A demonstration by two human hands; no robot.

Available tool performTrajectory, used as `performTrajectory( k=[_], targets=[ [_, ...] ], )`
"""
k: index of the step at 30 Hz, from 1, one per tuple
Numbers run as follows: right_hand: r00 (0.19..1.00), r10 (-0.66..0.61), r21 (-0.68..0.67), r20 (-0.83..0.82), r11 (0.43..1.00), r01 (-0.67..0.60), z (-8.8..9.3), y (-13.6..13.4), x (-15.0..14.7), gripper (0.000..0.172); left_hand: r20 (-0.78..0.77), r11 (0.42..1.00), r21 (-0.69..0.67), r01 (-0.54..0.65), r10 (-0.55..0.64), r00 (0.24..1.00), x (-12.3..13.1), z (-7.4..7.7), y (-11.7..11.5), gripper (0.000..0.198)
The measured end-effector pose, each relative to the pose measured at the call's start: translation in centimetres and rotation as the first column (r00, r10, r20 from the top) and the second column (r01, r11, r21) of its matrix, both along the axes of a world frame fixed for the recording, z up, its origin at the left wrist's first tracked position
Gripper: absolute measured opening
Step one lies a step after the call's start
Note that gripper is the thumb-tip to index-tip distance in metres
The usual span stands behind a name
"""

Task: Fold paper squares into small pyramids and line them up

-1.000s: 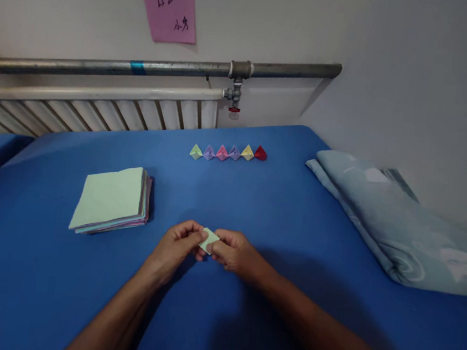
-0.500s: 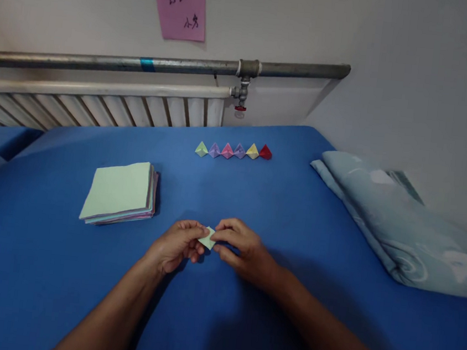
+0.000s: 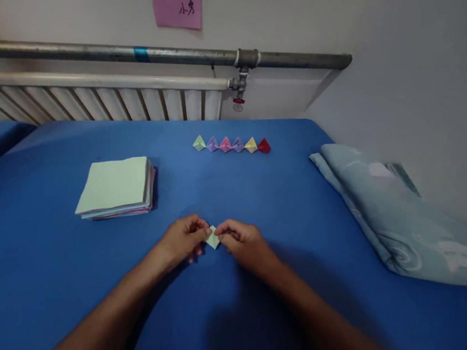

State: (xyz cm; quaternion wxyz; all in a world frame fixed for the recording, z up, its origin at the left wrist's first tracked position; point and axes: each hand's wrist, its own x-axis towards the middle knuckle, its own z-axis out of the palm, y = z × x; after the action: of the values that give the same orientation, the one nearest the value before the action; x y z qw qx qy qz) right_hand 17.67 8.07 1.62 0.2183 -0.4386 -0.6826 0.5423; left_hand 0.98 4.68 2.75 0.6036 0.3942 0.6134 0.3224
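A small pale green folded paper (image 3: 213, 239) is held between my two hands over the blue bed surface (image 3: 186, 309). My left hand (image 3: 186, 237) pinches its left corner between thumb and fingers. On the opposite side, my right hand (image 3: 245, 244) grips the upper right edge with thumb and forefinger. Part of the paper is hidden by the fingertips. Farther back lies a row of several folded paper diamonds (image 3: 225, 144) in green, purple, pink, yellow and red.
A stack of coloured paper sheets (image 3: 113, 184) lies to the left, a pale green one on top. To the right is a folded light blue blanket (image 3: 399, 220). Behind the bed run a metal pipe (image 3: 187, 56) with a valve and a white radiator (image 3: 141, 104).
My right hand has closed its fingers onto the paper's right edge. The paper has turned slightly and shifted a little right. The whole view has tilted slightly downward.
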Motion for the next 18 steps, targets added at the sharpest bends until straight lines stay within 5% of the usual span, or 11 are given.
performTrajectory(
  k=[2,5,10,18],
  targets=[
    [0.998,0.020,0.160,0.065,0.987,-0.031,-0.1,-0.2,0.0,0.015,-0.262,0.984,0.173,0.042,0.005,0.965,-0.2,-0.1,-0.2,0.008],
    [0.987,0.075,0.356,0.140,0.927,-0.120,0.0,-0.5,0.2,0.019,-0.519,0.870,0.401,0.288,-0.043,0.854,-0.5,-0.1,-0.6,0.010],
    [0.950,0.117,0.376,0.288,0.899,-0.225,0.7,-0.8,0.5,0.019,-0.674,0.732,0.379,0.566,-0.200,0.711,-0.4,-0.1,-1.0,0.019],
    [0.900,0.142,0.359,0.412,0.883,-0.303,1.0,-1.0,0.9,0.024,-0.709,0.717,0.344,0.607,-0.226,0.669,-0.4,0.0,-0.9,0.015]
  ],
)
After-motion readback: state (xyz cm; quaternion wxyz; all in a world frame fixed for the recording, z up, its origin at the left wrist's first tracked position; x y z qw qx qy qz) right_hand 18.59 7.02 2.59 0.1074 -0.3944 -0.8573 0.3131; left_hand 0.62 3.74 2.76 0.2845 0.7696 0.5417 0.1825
